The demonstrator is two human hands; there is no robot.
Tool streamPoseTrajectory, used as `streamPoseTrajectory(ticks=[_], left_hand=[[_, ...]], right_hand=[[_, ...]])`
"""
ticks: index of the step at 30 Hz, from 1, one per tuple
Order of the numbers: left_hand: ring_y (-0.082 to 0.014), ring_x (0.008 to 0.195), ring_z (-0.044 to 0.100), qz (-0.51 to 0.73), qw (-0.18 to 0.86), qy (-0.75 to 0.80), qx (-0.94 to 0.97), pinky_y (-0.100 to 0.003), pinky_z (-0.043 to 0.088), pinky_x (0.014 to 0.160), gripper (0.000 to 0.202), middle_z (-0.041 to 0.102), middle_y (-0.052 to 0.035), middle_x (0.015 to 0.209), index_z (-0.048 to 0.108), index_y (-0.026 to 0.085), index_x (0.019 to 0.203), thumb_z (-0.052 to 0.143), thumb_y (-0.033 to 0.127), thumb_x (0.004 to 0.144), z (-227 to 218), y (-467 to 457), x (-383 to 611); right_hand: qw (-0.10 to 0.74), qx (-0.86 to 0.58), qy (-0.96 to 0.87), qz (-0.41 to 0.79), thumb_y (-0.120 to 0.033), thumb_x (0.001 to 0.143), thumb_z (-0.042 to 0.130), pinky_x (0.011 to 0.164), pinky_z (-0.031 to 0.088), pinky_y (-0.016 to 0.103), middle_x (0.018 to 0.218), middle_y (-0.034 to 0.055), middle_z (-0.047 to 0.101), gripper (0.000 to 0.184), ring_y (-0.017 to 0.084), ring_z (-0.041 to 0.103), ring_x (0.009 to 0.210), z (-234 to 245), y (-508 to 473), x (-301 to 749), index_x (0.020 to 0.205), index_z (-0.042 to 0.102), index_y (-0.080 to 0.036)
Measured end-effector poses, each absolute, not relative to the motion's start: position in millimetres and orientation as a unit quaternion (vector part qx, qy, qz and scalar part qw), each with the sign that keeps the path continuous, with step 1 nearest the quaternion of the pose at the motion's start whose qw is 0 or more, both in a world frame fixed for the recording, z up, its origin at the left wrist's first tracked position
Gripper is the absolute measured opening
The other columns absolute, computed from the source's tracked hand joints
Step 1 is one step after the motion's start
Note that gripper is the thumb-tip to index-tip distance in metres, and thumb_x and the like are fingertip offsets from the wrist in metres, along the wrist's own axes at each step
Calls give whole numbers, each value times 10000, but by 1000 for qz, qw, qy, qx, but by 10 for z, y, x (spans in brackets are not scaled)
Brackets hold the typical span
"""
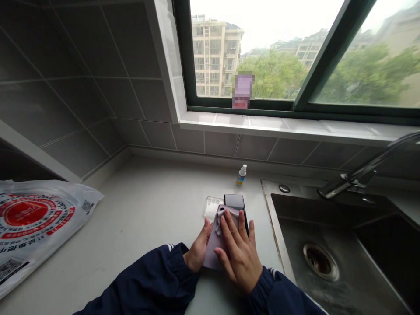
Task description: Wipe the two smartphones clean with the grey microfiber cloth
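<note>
A lavender smartphone [215, 249] is tilted above the counter, its camera end pointing away from me. My left hand [197, 248] grips it along its left edge, thumb up. Flat over its upper part lies my right hand [238, 249], fingers stretched and spread. Under those fingertips is a crumpled whitish piece like a wipe or tissue [218, 222], partly covered. Just behind, a second smartphone [234, 201] with a dark, shiny face lies on the counter, partly hidden by the hand. Beside it rests a clear phone case [212, 205].
A small spray bottle [241, 176] with a white cap stands near the back of the counter [147, 210]. On the right are a steel sink [328, 236] and a faucet [348, 179]. A printed white plastic bag [42, 223] lies at left. Behind runs a window sill [275, 127].
</note>
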State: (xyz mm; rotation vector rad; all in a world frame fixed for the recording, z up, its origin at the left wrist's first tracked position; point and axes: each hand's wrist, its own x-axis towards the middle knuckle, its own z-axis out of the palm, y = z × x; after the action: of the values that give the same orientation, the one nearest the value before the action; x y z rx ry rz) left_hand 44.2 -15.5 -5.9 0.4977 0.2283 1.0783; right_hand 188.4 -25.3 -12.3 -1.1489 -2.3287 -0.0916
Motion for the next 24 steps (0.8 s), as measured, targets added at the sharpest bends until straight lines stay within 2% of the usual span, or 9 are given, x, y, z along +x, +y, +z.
streamPoseTrajectory(ticks=[4, 9, 17, 21, 24], left_hand=[[-228, 1463, 289, 499, 812, 135, 269, -338, 103, 1227, 540, 508, -64, 1472, 557, 215, 1373, 360, 521, 974, -38, -174, 452], [-228, 1468, 275, 503, 813, 129, 264, -353, 82, 1235, 522, 492, -58, 1484, 561, 225, 1369, 353, 505, 981, -82, -168, 454], [-229, 1482, 229, 489, 843, 108, 199, -356, 79, 1236, 620, 540, -128, 1432, 591, 114, 1329, 329, 551, 975, -120, -136, 401], [-229, 1482, 230, 496, 833, 117, 216, -347, 90, 1235, 582, 532, -112, 1443, 586, 137, 1338, 372, 535, 971, -129, -146, 411], [-226, 1494, 189, 500, 820, 132, 246, -338, 83, 1237, 552, 456, -81, 1510, 550, 173, 1376, 414, 516, 964, -127, -165, 428]], right_hand=[[294, -453, -841, -26, -308, 994, 398, 1160, 104, 633, 1607, 117, 221, 673, 418, 57, 1485, -111, -215, 1907, 1576, 109, -131], [298, -426, -854, -31, -346, 985, 426, 1158, 78, 646, 1604, 116, 231, 677, 441, 46, 1478, -88, -219, 1901, 1568, 166, -119], [257, -349, -900, -39, -318, 958, 499, 1181, 9, 630, 1593, 54, 273, 656, 422, 63, 1483, -71, -269, 1896, 1545, 266, -144], [272, -377, -884, -43, -265, 960, 482, 1174, 29, 646, 1583, 45, 299, 634, 412, 53, 1486, -72, -260, 1900, 1547, 264, -167], [289, -409, -865, -32, -244, 969, 448, 1166, 72, 653, 1582, 49, 301, 629, 407, 52, 1487, -63, -253, 1904, 1557, 233, -188]])
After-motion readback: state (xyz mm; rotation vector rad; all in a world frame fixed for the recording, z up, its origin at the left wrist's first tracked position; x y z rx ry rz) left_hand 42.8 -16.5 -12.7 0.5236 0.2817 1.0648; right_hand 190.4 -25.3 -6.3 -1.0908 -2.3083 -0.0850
